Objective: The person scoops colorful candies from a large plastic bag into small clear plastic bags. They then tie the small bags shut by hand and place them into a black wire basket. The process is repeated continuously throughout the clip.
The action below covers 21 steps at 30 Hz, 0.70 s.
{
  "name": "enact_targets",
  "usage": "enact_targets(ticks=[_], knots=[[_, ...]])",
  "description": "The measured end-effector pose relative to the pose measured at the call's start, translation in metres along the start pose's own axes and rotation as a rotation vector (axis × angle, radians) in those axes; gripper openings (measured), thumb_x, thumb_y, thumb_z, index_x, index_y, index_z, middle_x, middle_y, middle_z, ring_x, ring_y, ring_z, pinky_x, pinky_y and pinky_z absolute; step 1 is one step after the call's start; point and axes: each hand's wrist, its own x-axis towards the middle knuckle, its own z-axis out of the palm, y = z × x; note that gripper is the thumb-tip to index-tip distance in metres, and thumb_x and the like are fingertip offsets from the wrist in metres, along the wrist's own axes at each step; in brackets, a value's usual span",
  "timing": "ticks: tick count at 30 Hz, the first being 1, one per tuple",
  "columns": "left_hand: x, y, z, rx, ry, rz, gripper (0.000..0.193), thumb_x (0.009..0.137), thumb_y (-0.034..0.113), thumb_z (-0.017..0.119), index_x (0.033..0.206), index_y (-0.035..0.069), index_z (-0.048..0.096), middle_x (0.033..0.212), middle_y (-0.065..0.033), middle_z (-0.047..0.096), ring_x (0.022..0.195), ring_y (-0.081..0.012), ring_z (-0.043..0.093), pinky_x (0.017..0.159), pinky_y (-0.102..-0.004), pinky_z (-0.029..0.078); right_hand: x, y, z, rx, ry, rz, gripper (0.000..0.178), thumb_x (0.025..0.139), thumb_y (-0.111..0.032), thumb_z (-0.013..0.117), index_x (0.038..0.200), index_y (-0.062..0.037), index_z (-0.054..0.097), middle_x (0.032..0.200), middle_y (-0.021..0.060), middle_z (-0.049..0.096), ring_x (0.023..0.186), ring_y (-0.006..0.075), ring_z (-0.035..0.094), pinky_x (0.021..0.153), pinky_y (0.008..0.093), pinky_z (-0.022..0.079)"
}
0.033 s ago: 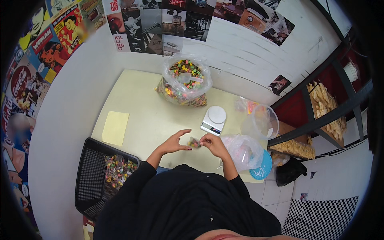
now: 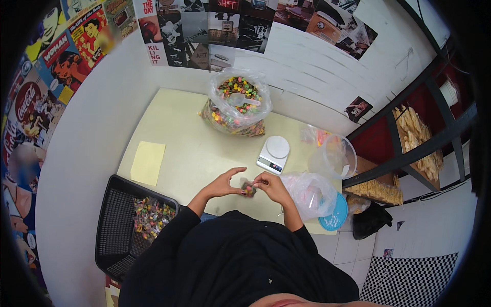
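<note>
One small candy bag (image 2: pixel 249 190) over the table (image 2: pixel 199 148), pinched in the right hand (image 2: pixel 273 186), beside the left hand (image 2: pixel 221 185) with thumb and fingers apart, touch unclear; best held firmly, upright.

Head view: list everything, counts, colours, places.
table: one, yellowish, centre
small packet: one, multicoloured, below centre
sweets bag: one, clear, table's back
scoop: one, clear, in sweets bag
scale: one, white, central
paper: one, yellow, table's left
basket: one, black, left
packets: many, multicoloured, in basket
tub: one, clear, right
lid: one, blue, right
plastic heap: one, clear, beside lid
posters: many, mixed, walls
rack: one, black, right
sack: one, black, right
cloth: one, black/white, lower right
left hand: one, black sleeve, by small packet
right hand: one, black sleeve, holding small packet
</note>
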Motion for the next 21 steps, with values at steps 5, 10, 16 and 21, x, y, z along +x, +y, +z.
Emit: enact_targets(ticks=[5,10,16,21], knots=[[-0.016,0.016,0.004,-0.433,-0.204,-0.122,0.059,0.084,0.016,0.071,0.136,0.005,0.045,0.116,-0.0109,0.062,0.104,-0.0183,0.062,0.089,-0.0328,0.051,0.0,-0.019,0.015,0.052,-0.106,-0.093,0.012,0.088,-0.01,0.064,0.097,-0.0016,0.066,0.087,0.0042,0.063,0.08,0.0128,0.057,0.074,0.0283,0.046],[-0.041,0.012,0.007,-0.578,-0.037,-0.122,0.051,0.085,0.016,0.07,0.129,0.001,0.049,0.106,-0.0095,0.066,0.09,-0.0152,0.066,0.077,-0.0285,0.054,0.01,-0.038,0.026,0.106,-0.17,-0.066,0.014,0.088,-0.01,0.065,0.1,-0.0024,0.066,0.091,0.0049,0.062,0.082,0.0141,0.057,0.073,0.0284,0.046],[-0.063,0.006,-0.001,-0.572,0.093,-0.257,0.046,0.084,0.014,0.072,0.125,0.003,0.054,0.098,-0.006,0.066,0.081,-0.0122,0.064,0.069,-0.0266,0.054,0.032,-0.054,0.038,-0.064,-0.186,-0.24,0.022,0.08,-0.015,0.072,0.097,-0.0051,0.061,0.094,0.0077,0.056,0.085,0.0208,0.055,0.076,0.0334,0.046],[-0.051,0.003,-0.023,-0.555,0.068,-0.194,0.048,0.085,0.015,0.07,0.127,0.003,0.051,0.107,-0.0083,0.065,0.084,-0.0117,0.063,0.071,-0.0268,0.055,0.057,-0.071,0.034,-0.298,-0.261,-0.361,0.012,0.082,-0.012,0.068,0.092,-0.0064,0.064,0.089,0.007,0.055,0.091,0.0258,0.049,0.081,0.0364,0.041]])
